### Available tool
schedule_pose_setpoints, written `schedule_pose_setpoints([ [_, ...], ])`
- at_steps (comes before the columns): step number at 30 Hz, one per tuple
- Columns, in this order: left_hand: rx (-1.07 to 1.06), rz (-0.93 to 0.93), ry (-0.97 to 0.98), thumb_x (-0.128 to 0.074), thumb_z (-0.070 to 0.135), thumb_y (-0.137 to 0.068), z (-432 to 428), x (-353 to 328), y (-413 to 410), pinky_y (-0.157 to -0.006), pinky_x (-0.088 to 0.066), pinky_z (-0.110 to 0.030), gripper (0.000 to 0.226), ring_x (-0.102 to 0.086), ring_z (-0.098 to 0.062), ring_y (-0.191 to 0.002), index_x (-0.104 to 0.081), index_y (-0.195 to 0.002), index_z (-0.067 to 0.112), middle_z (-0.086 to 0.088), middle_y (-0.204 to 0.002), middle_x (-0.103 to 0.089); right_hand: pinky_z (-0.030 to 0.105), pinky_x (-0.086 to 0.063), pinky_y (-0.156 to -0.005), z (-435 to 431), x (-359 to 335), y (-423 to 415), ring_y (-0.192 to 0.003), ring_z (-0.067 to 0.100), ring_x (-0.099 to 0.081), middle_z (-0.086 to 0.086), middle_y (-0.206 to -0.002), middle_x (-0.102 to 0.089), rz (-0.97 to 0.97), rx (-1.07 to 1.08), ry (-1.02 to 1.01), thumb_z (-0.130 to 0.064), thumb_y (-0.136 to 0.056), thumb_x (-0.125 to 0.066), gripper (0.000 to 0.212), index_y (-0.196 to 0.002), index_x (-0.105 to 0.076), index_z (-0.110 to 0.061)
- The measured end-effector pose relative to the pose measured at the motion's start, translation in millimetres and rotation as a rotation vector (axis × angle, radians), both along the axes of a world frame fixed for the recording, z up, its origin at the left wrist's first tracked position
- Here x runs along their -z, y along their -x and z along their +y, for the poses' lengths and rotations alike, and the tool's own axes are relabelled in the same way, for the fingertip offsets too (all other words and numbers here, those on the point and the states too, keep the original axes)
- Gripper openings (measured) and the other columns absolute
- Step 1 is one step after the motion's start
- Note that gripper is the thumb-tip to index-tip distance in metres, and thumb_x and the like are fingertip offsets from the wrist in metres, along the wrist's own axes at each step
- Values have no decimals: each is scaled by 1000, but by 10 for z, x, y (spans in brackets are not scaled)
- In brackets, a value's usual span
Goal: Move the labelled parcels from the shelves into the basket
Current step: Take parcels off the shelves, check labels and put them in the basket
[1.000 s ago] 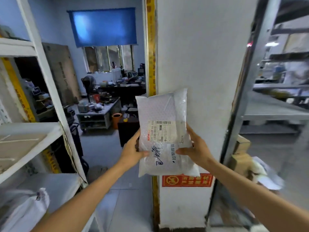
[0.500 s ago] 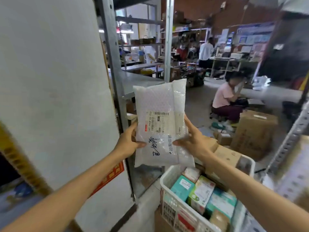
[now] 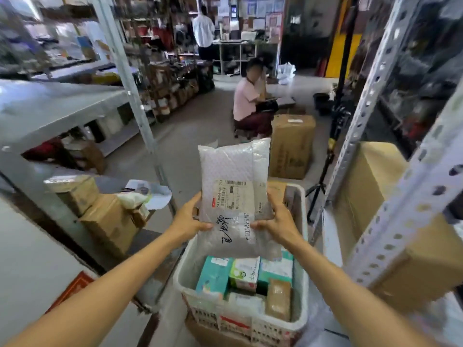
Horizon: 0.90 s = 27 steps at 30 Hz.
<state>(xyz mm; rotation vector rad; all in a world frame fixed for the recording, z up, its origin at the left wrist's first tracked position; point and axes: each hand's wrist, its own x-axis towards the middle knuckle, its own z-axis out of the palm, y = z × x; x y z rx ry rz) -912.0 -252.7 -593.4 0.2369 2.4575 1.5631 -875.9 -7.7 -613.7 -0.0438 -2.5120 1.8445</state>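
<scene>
A white bubble-wrap parcel (image 3: 233, 176) with a printed label and black handwriting is held upright in front of me. My left hand (image 3: 186, 220) grips its left edge and my right hand (image 3: 279, 222) grips its right edge. Its lower end hangs just above the white plastic basket (image 3: 300, 284), which stands low in the middle of the view. The basket holds several boxed parcels, teal, green and brown.
A grey metal shelf (image 3: 50, 106) with cardboard boxes (image 3: 105, 219) stands at the left. At the right, a perforated shelf post (image 3: 390, 171) rises in front of large cartons (image 3: 370, 186). A person (image 3: 248, 101) crouches by a tall carton (image 3: 292, 144) ahead; another stands further back.
The view has swung right, from a white pillar to the aisle and basket. The parcel, still in both hands, now hangs over the basket.
</scene>
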Motion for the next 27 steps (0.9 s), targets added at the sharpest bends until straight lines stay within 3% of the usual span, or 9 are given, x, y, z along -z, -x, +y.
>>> schedule_pose_setpoints([
  [3,47,-133,23,-80,4,-62,-71,536,59,-93,-52,-43,93,-62,-18,-111,-41,-141,33,6,-122,-65,41,-46,-104,-55,558,-4,-119,13,-56,-9,-132,-57,-104,1,22,-8,-61,-84,103,-147,-34,-33],
  [6,55,-274,40,-80,8,-60,-120,1055,30,-91,-53,-46,91,-64,-19,-107,-43,-137,40,7,-118,-67,31,-48,-99,-89,1026,-68,-119,11,-56,-15,-132,-56,-214,-11,15,-10,-60,-81,108,-149,-29,-40],
  [10,54,-409,49,-77,-7,-66,-99,1553,59,-84,-56,-25,84,-66,-6,-99,-46,-137,26,6,-115,-67,26,-48,-95,-158,1473,-110,-117,11,-55,-11,-128,-57,-347,40,2,-7,-65,-79,105,-148,-26,-42],
  [12,55,-466,39,-77,-8,-68,-112,1757,122,-82,-55,-22,81,-65,-10,-103,-46,-137,20,5,-118,-65,20,-46,-91,-205,1642,-83,-116,12,-54,-12,-126,-55,-411,76,-16,-3,-67,-78,105,-150,-24,-37],
  [14,55,-507,28,-79,-3,-69,-109,1925,183,-85,-56,-31,80,-64,-18,-107,-46,-137,21,5,-120,-65,25,-44,-95,-228,1775,-52,-119,10,-50,-16,-129,-50,-458,100,-34,-3,-68,-78,105,-150,-23,-39],
  [17,44,-557,13,-78,3,-74,-52,2092,221,-70,-57,-22,77,-67,-8,-94,-41,-135,33,12,-108,-66,29,-42,-97,-168,1881,50,-121,9,-47,-17,-133,-47,-536,99,-76,-6,-71,-76,98,-149,-27,-42],
  [19,24,-589,-6,-77,5,-76,1,2173,228,-66,-56,-23,82,-68,-7,-89,-35,-138,37,8,-105,-67,38,-43,-103,-96,1933,153,-125,14,-49,-12,-138,-50,-547,102,-80,-2,-71,-74,97,-148,-30,-41],
  [22,-19,-635,-28,-76,5,-77,16,2280,304,-74,-58,-32,85,-66,-16,-96,-31,-144,33,-1,-111,-66,43,-44,-104,-118,2002,245,-125,16,-49,-11,-137,-50,-561,141,-58,2,-72,-71,95,-147,-32,-41],
  [27,-75,-452,88,-69,7,-83,2,2307,429,-101,-45,-35,69,-51,-9,-118,-39,-138,35,16,-123,-54,27,-41,-100,-511,2248,259,-124,8,-43,-14,-138,-43,-563,259,51,8,-76,-68,93,-149,-30,-34],
])
